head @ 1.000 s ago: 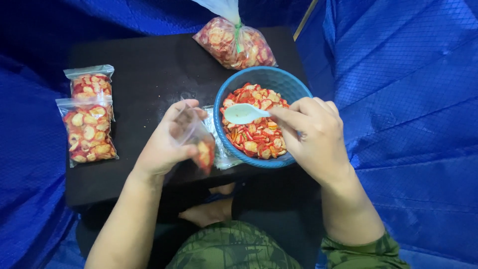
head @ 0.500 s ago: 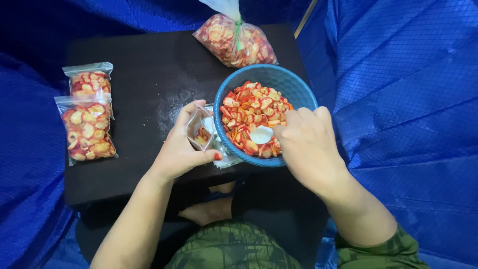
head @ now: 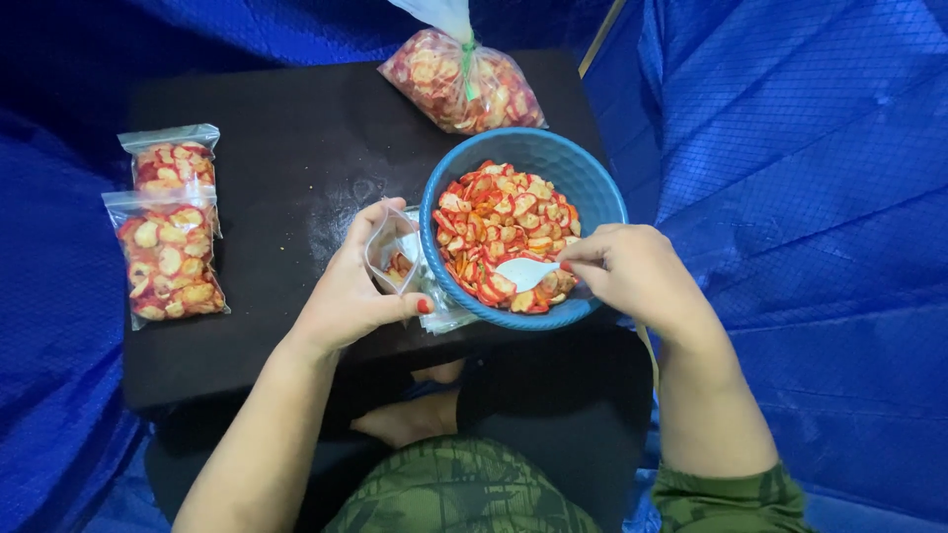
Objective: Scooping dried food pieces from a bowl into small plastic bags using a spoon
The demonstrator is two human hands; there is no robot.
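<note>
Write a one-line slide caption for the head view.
Left hand holds a small clear bag open while right hand dips a white spoon into a blue bowl of red chips.

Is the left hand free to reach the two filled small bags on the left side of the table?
Probably not yet: the left hand holds an open pouch beside the bowl. The table toward the bags looks unobstructed.

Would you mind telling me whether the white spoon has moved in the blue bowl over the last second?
Yes. The white spoon, in the right hand, went from the left middle of the blue bowl to its near rim.
</note>
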